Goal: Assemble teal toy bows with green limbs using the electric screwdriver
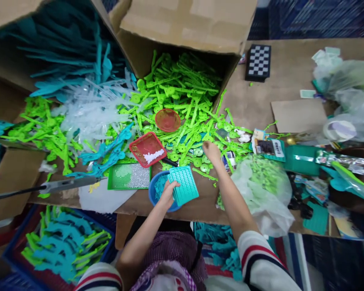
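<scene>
My left hand grips a teal rectangular plastic plate with rows of wavy ridges by its left edge. The plate is over the right side of a blue bowl that has teal pieces in it. My right hand is above the near edge of the bright green plastic pieces, fingers curled together; whatever they may hold is hidden. Close by are a red square tray with white pieces, a red round basket, and a green tray full of small silvery bits.
Cardboard boxes stand open at the back, spilling green and teal parts. Clear plastic pieces lie left. A grey metal bar juts in from the left. A plastic bag of green parts sits right, and a blue crate stands lower left.
</scene>
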The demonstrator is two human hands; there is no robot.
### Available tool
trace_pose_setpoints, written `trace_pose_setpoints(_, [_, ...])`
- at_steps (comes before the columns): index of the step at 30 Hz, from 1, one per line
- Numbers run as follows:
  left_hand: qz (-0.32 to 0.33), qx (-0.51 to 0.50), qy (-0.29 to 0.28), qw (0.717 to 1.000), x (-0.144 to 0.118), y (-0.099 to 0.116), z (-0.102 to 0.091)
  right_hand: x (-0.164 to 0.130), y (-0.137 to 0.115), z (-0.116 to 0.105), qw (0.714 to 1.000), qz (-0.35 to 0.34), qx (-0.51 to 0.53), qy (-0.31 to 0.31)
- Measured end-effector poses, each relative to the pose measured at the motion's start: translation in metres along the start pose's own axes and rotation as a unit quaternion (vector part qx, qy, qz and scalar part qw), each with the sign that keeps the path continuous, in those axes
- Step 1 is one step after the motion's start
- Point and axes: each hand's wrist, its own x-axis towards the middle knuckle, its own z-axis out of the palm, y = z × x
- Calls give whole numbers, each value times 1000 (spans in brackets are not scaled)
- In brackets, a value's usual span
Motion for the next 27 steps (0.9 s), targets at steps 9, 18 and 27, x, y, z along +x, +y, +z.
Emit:
trace_pose_setpoints(9, [-33, -2, 3, 999, 4, 3, 8, 40, 6, 12, 997, 75, 33, 17])
trace_pose_setpoints(18, [-29, 10, 3, 1000, 17, 0, -4, 32, 15, 7, 996, -54, -38, -53])
trace_pose_setpoints(27, [-51, 4, -22, 998, 13, 3, -1, 18, 28, -17, 989, -70, -66, -112])
